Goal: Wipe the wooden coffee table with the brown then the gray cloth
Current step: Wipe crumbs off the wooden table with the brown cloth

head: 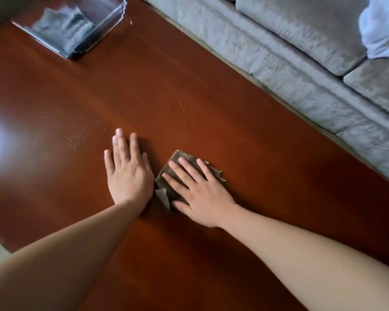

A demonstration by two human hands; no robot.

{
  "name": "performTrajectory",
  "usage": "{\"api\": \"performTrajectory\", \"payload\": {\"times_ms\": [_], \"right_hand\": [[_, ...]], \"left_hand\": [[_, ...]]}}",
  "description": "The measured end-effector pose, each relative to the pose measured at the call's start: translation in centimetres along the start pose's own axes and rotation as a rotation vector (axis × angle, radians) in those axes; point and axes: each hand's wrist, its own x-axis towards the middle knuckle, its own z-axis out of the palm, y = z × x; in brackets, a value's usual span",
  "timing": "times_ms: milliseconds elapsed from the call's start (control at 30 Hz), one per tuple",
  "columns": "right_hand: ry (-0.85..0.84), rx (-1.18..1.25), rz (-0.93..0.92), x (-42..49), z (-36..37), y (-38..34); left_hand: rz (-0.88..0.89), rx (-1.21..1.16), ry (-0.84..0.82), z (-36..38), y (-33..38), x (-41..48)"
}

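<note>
R grip [204, 196], fingers spread flat, pins brown cloth [179, 157] to table [211, 97] for wiping; L grip [128, 176], flat-open, braces beside it.

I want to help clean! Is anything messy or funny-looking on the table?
Yes. Tiny pale crumbs lie scattered on the wooden coffee table, beyond and left of the left hand, which rests flat on the wood. The right hand presses the brown cloth flat, apart from those crumbs. Nothing else stands out.
</note>
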Motion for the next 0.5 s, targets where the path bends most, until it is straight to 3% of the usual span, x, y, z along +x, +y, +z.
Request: {"api": "performTrajectory", "payload": {"times_ms": [100,333,433,500], "right_hand": [[0.009,-0.042,-0.076,3.3,-0.9,3.4],[0.093,0.228,0.798,13.6,-5.7,19.9],[0.142,0.292,0.969,14.0,-5.6,21.9],[0.191,0.214,0.947,14.3,-5.3,19.6]], "left_hand": [[-0.097,0.037,0.012,0.5,0.4,0.4],[-0.096,0.143,-0.050,0.6,0.6,0.6],[-0.093,0.170,-0.047,0.8,0.5,0.6],[-0.085,0.168,-0.057,0.7,0.6,0.7]]}}
